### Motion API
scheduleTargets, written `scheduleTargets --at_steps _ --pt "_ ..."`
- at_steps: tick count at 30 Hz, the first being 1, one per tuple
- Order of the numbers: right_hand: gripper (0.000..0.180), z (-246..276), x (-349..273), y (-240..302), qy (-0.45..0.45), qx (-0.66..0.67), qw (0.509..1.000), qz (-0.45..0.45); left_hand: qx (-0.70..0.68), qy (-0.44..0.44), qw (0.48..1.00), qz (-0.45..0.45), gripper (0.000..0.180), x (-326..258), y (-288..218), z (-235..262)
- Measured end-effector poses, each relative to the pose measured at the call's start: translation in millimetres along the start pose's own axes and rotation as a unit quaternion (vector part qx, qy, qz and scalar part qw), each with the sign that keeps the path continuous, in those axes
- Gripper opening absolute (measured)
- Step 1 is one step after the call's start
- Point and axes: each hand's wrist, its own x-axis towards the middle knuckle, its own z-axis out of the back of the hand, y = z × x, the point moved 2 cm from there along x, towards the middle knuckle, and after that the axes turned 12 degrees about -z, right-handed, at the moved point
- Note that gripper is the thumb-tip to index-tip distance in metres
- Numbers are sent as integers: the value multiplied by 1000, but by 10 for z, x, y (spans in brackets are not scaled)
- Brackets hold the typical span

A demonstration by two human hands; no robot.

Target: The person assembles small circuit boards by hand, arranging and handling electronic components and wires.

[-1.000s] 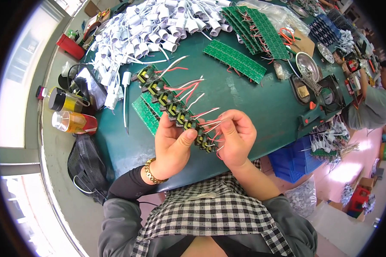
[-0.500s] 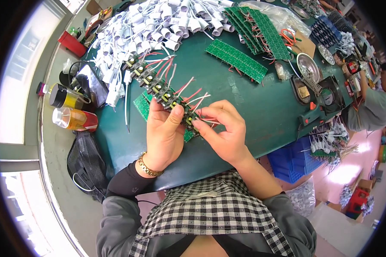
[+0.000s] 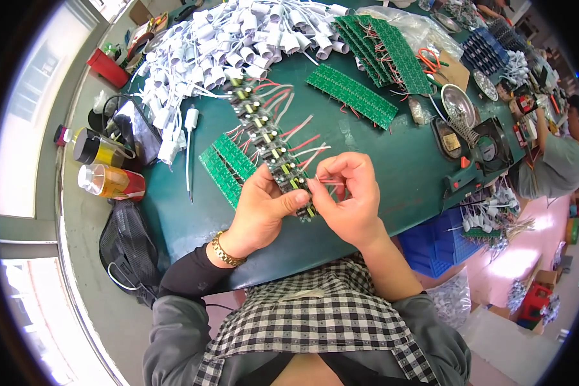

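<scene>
A long circuit board strip, crowded with black and yellow components, slants up and away from me above the table. My left hand grips its near end, thumb on top. Red and white wires stick out along the strip's right side. With thumb and forefinger pinched, my right hand holds some of these wires beside the near end; the wire tips are partly hidden by the fingers. Under and left of the strip, green circuit boards with wires lie on the green table.
White cylindrical sockets on cables are heaped at the back left. Stacked green boards and a single board lie farther back. Right stand a metal dish and a soldering-iron stand with coil. Bottles stand left; a person sits right.
The strip has swung to a steeper angle and shifted right, with both hands moving slightly right and nearer. More of the green boards beneath it now shows.
</scene>
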Motion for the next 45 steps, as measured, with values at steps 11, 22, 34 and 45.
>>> scheduleTargets --at_steps 11,22,34,45 --pt "11 128 60 25 76 78 979 -171 59 13 997 -54 39 16 44 -26" --pt "12 71 1 63 24 -7 992 -123 96 -6 988 -123 37 -15 11 -69" --pt "11 89 86 -15 -26 144 975 -167 91 -59 979 -172 44 -85 89 -8" --pt "40 267 100 -223 197 138 951 -192 35 -54 985 -158 40 30 -40 20"
